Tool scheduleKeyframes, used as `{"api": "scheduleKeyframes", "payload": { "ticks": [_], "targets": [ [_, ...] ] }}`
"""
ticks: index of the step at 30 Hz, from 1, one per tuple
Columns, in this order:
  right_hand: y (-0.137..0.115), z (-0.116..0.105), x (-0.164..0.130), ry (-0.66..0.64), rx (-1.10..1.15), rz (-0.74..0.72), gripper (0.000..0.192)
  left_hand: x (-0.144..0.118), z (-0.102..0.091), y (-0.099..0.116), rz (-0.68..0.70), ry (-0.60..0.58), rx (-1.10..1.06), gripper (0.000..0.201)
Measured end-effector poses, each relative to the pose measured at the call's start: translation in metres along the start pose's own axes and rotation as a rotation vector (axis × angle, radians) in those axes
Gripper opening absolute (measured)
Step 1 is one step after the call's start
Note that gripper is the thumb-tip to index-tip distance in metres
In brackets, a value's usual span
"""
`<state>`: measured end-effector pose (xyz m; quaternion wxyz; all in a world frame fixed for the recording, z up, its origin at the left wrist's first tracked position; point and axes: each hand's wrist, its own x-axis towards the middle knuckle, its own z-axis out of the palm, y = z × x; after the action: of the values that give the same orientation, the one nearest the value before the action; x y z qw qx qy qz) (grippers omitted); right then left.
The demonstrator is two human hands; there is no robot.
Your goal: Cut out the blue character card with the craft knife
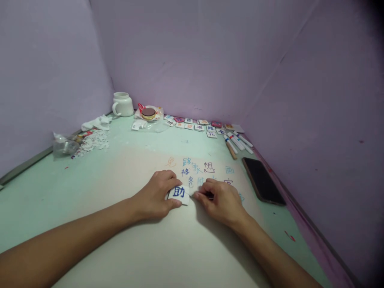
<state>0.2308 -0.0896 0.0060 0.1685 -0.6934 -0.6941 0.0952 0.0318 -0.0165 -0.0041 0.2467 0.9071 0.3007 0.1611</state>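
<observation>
My left hand (159, 194) is closed on a small white card (179, 197) with a blue handwritten character, its thumb below and fingers above. Just to the right, my right hand (223, 200) is pinched, its fingertips close to the card's right edge. A thin dark tip shows at those fingertips, but most of what they hold is hidden. Both hands rest low over a pale writing surface (144, 248). Coloured handwritten characters (208, 167) run across it beyond the hands, and my right hand covers some of them.
Several lettered cards (199, 128) lie along the back wall, with marker pens (235, 141) to their right. A black phone (264, 182) lies at the right edge. At the back left are a white mug (123, 106), a round tin (149, 113), paper scraps (95, 141) and a plastic bag (64, 145).
</observation>
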Motion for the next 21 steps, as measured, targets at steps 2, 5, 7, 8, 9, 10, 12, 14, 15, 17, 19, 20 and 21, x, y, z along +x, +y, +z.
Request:
{"api": "scheduleKeyframes", "payload": {
  "ticks": [2,5,7,8,9,10,12,14,15,17,19,20,21],
  "targets": [
    [0.0,-0.003,-0.001,-0.03,0.023,0.002,0.011,0.0,-0.001,0.001,-0.006,-0.009,0.0,0.031],
    [0.0,-0.006,-0.003,-0.13,0.092,-0.023,0.008,-0.001,0.0,0.001,-0.008,0.003,-0.015,0.031],
    [0.001,-0.007,-0.003,-0.179,0.152,-0.045,0.008,-0.001,0.001,0.0,-0.012,0.01,-0.025,0.031],
    [0.002,-0.007,-0.003,-0.169,0.177,-0.034,0.008,-0.001,0.001,0.0,-0.012,0.012,-0.028,0.032],
    [0.004,-0.006,-0.002,-0.134,0.191,-0.006,0.009,-0.001,0.002,-0.001,-0.012,0.015,-0.029,0.032],
    [0.005,-0.005,-0.001,-0.083,0.192,0.029,0.01,-0.001,0.002,-0.001,-0.01,0.016,-0.029,0.032],
    [0.005,-0.002,0.001,0.021,0.146,0.079,0.014,-0.001,0.001,-0.001,-0.01,0.01,-0.027,0.03],
    [0.003,0.001,0.002,0.07,0.07,0.077,0.015,0.0,0.0,0.0,-0.015,0.001,-0.024,0.029],
    [0.002,0.003,0.002,0.077,0.037,0.071,0.016,0.0,0.0,0.001,-0.018,-0.002,-0.022,0.029],
    [-0.002,0.006,0.001,0.084,-0.006,0.067,0.017,0.0,0.0,0.002,-0.026,-0.001,-0.022,0.029],
    [-0.004,0.007,0.001,0.078,-0.027,0.057,0.017,0.0,0.0,0.002,-0.03,0.002,-0.022,0.029],
    [-0.004,0.006,0.001,0.07,-0.033,0.045,0.017,0.0,0.0,0.002,-0.031,0.005,-0.021,0.03],
    [-0.004,0.006,0.001,0.06,-0.033,0.031,0.016,0.0,0.001,0.002,-0.03,0.007,-0.02,0.03]
  ]
}}
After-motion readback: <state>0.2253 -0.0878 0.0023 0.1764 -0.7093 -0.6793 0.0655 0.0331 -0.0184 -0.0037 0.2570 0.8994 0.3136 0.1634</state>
